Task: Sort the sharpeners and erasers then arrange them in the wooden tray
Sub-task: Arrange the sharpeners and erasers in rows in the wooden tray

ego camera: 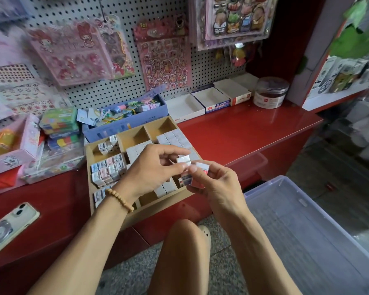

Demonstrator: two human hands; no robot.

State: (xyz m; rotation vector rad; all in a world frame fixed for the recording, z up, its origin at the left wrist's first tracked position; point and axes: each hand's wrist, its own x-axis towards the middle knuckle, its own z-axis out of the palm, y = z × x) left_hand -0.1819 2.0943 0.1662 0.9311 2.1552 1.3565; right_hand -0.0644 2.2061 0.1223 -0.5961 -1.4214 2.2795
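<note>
Both hands work just above the wooden tray [136,211] on the red counter [243,128]. The left hand [151,167] has its grip pinched on a small white eraser [183,159], and the right hand [213,182] is clamped around a few wrapped erasers [197,173]. More white erasers [175,136] fill the tray's right compartments, while printed boxed pieces [108,169] sit in its left ones.

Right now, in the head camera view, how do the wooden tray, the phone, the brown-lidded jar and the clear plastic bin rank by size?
1. clear plastic bin, though nearest the camera
2. wooden tray
3. phone and brown-lidded jar: unsure, since the phone is much nearer
</note>
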